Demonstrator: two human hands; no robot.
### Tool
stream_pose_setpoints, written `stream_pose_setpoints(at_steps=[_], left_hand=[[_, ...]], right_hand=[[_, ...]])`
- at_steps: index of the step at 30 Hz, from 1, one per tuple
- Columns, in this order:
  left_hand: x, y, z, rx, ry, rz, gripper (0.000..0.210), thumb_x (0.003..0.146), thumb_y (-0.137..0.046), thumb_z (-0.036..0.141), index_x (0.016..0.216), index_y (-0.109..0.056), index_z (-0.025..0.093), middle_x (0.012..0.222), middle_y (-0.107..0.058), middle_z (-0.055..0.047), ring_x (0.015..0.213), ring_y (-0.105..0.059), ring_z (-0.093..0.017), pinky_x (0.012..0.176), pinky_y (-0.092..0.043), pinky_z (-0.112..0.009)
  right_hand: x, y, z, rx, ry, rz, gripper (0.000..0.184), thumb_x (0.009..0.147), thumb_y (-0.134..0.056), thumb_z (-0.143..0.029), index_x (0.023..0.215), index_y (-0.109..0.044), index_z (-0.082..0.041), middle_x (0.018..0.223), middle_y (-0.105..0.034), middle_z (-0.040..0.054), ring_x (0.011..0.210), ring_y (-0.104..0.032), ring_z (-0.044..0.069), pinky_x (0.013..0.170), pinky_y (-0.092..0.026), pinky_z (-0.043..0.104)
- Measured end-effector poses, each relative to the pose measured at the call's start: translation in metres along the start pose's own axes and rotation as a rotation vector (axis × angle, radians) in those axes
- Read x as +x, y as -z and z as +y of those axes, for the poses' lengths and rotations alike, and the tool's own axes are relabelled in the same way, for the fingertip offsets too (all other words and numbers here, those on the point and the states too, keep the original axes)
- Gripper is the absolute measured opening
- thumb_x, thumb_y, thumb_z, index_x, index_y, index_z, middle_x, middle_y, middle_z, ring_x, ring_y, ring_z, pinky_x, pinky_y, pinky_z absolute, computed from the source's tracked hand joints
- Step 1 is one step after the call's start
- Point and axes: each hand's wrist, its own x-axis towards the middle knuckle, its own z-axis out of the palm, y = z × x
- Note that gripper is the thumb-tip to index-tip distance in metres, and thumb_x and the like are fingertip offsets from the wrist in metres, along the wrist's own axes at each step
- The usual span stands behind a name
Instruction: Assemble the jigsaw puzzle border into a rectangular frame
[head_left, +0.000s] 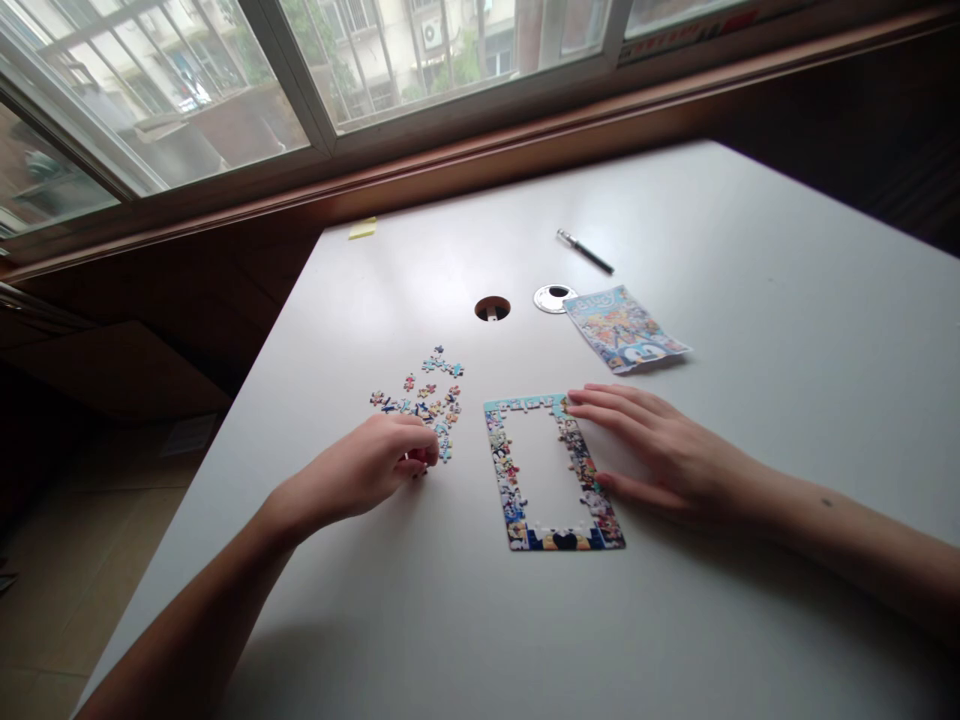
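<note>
Left forearm (225, 590) and right forearm (832, 530) come in nearest the camera, low over the white worktop (345, 620), each ending in a bare hand. The left hand (394, 450) is bent at the wrist, its fingers curled in toward the thumb at the near edge of the loose pieces (426, 410); whether a piece is pinched there I cannot tell. The right hand (660, 450) lies palm down, fingers stretched out and a little parted, with nothing in its grasp; fingertips and thumb meet the right side of the puzzle frame (505, 470). That frame lies flat between the two hands, a joined border around a bare middle, pale blue along the far side and dark along the near one. Just past the left hand, the pieces spread in an uneven patch. Straight ahead of the right hand is a creased, printed sheet (626, 335), its left corner at a silver ring (542, 299). Left of that ring, beyond both hands, is a round hole (493, 312) in the worktop. Farther out from the right hand lies a pen (589, 252); far ahead of the left, a yellow note (363, 228) sits at the edge, below the window (450, 60).
</note>
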Motion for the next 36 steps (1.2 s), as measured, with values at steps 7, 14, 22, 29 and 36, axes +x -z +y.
stream_pose_setpoints(at_steps=[7,14,22,29,36], left_hand=[[0.000,0.002,-0.002,0.094,0.025,-0.038,0.017,0.089,-0.059,0.008,0.078,-0.064,0.020,0.080,-0.066,0.001,0.077,-0.059,-0.014,0.066,-0.043,-0.023],[0.005,0.001,-0.004,0.174,-0.017,0.165,0.019,0.100,-0.053,0.023,0.104,-0.072,0.023,0.101,-0.071,-0.005,0.095,-0.063,-0.020,0.083,-0.050,-0.031],[0.015,-0.013,-0.036,0.412,0.040,0.260,0.040,0.105,-0.041,0.025,0.142,-0.056,0.028,0.148,-0.052,-0.010,0.133,-0.049,-0.029,0.107,-0.048,-0.048],[0.016,-0.007,-0.036,0.277,0.009,0.304,0.027,0.104,-0.045,0.025,0.115,-0.070,0.023,0.122,-0.065,-0.009,0.113,-0.059,-0.025,0.096,-0.052,-0.041],[0.016,-0.007,-0.041,0.201,0.007,0.332,0.024,0.102,-0.047,0.024,0.105,-0.071,0.022,0.112,-0.064,-0.009,0.101,-0.061,-0.022,0.087,-0.053,-0.036]], right_hand=[[-0.001,0.000,0.000,-0.004,-0.006,-0.017,0.070,0.089,-0.065,-0.036,0.153,-0.038,-0.027,0.155,-0.049,0.0119,0.144,-0.043,0.034,0.115,-0.042,0.059],[-0.001,0.000,0.001,-0.014,0.004,-0.013,0.071,0.089,-0.065,-0.036,0.154,-0.036,-0.028,0.155,-0.049,0.0125,0.144,-0.043,0.034,0.115,-0.043,0.060],[0.000,0.000,0.000,0.013,-0.009,0.008,0.069,0.089,-0.065,-0.036,0.153,-0.039,-0.029,0.154,-0.050,0.0109,0.144,-0.044,0.034,0.115,-0.043,0.058],[0.000,0.000,-0.001,0.004,-0.011,-0.002,0.071,0.089,-0.065,-0.036,0.154,-0.037,-0.029,0.155,-0.050,0.0110,0.144,-0.044,0.034,0.115,-0.042,0.059],[0.000,0.000,0.000,0.001,0.001,0.007,0.070,0.089,-0.066,-0.035,0.153,-0.039,-0.028,0.154,-0.050,0.0113,0.144,-0.045,0.034,0.115,-0.043,0.059]])
